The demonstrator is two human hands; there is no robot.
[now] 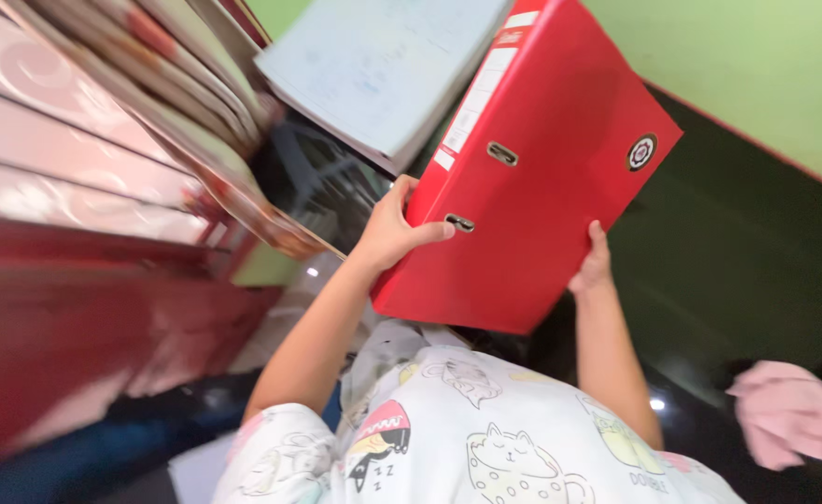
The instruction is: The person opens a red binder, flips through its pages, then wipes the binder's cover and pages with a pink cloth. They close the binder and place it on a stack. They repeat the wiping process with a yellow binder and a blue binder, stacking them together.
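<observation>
A red lever-arch binder (546, 177) is held up in front of me, tilted, with its labelled spine toward the left. My left hand (394, 227) grips the binder at the spine, thumb lying near the lower metal finger hole. My right hand (594, 263) holds the binder's lower right edge, with only the fingers' backs and the wrist showing. Both forearms rise from my white cat-print shirt (467, 439) at the bottom of the view.
A pale blue-white folder of papers (383, 65) sits just above and left of the red binder. Leaning books (177, 103) and dark red wooden furniture (75, 317) fill the left. A green wall (765, 65), dark floor (756, 271) and pink cloth (789, 415) lie to the right.
</observation>
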